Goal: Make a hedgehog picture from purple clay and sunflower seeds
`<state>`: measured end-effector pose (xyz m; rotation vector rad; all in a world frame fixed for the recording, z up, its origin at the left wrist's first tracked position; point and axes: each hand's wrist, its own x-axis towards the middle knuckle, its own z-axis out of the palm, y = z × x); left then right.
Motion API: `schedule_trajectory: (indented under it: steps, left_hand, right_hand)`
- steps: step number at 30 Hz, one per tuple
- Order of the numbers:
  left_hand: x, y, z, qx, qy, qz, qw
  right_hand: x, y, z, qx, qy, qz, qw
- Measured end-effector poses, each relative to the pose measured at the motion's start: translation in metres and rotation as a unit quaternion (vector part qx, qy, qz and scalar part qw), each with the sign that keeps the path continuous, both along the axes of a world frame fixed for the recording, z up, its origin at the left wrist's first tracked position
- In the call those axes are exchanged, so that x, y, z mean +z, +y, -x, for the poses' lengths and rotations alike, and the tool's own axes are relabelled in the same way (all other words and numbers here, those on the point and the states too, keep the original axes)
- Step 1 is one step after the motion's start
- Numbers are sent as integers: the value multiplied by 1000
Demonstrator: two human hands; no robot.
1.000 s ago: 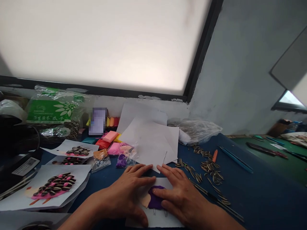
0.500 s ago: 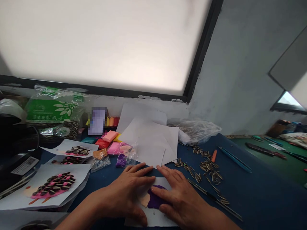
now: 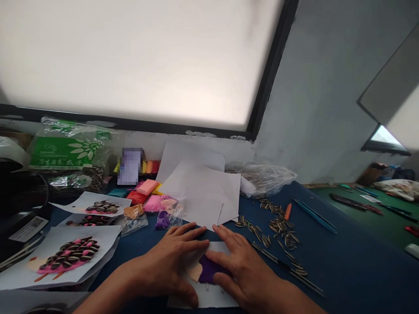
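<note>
A white sheet of paper lies on the blue table between my hands. Flattened purple clay sits on it, joined on its left by a beige clay piece; short pencil lines show below the purple. My left hand lies over the sheet's left side with fingers spread. My right hand rests over the right part of the purple clay, fingers apart, thumb and a finger touching it. The right end of the purple clay is hidden beneath that hand.
Sunflower seeds, a black craft knife and blue tweezers lie to the right. Finished seed-and-clay pictures are on the left. Clay packets and blank paper sheets lie behind my hands.
The view has shifted slightly. My right hand has moved a little over the purple clay, and more pencil lines show below it. My left hand stays much the same.
</note>
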<state>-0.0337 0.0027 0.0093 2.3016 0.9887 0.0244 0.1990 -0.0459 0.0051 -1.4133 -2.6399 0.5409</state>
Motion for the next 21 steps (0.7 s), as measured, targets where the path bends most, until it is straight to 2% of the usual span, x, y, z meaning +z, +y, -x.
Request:
schedule_trajectory:
  steps: [5, 10, 21]
  left_hand:
    - [-3, 1, 1, -3, 6, -3, 1000]
    - [-5, 2, 3, -5, -9, -2, 1000]
    - [-3, 1, 2, -12, 13, -19, 1000]
  right_hand:
    - [3, -2, -7, -34, -16, -7, 999]
    - [10, -4, -6, -19, -31, 29, 999]
    - [21, -10, -6, -42, -31, 91, 994]
